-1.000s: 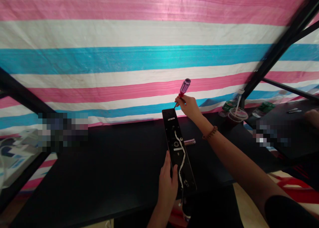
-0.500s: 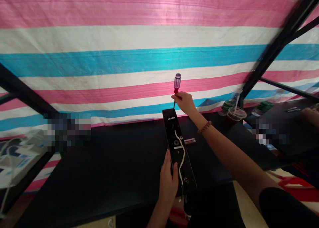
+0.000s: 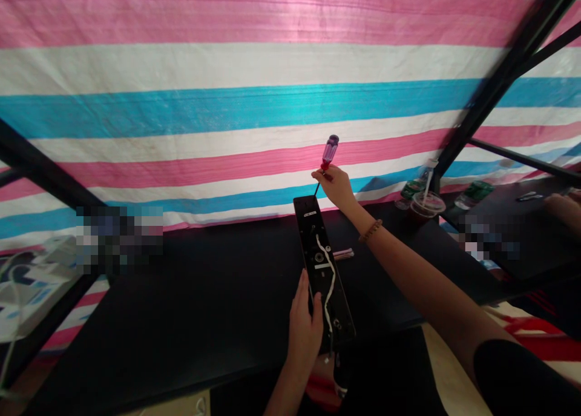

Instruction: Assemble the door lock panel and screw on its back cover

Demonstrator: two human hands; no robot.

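A long black panel (image 3: 321, 240) lies on the black table, with a white cable (image 3: 333, 283) running along it. My right hand (image 3: 333, 183) pinches the shaft of a screwdriver (image 3: 330, 149) just under its purple and red handle. The tool leans to the right, and its tip meets the far end of the panel. At the panel's left edge rests my left hand (image 3: 306, 322), thumb on top and fingers apart along the side. A pale pinkish strip (image 3: 344, 254) sticks out to the right of the panel.
A lidded cup with a straw (image 3: 427, 204) and a bottle (image 3: 411, 192) stand at the back right. Beyond them are another bottle (image 3: 474, 195) and another person's hand (image 3: 563, 210). White devices with cables (image 3: 40, 283) are at the left. Black frame bars flank the table.
The screwdriver handle has tilted further to the right, while its tip stays at the panel's far end. The whole view has shifted slightly.
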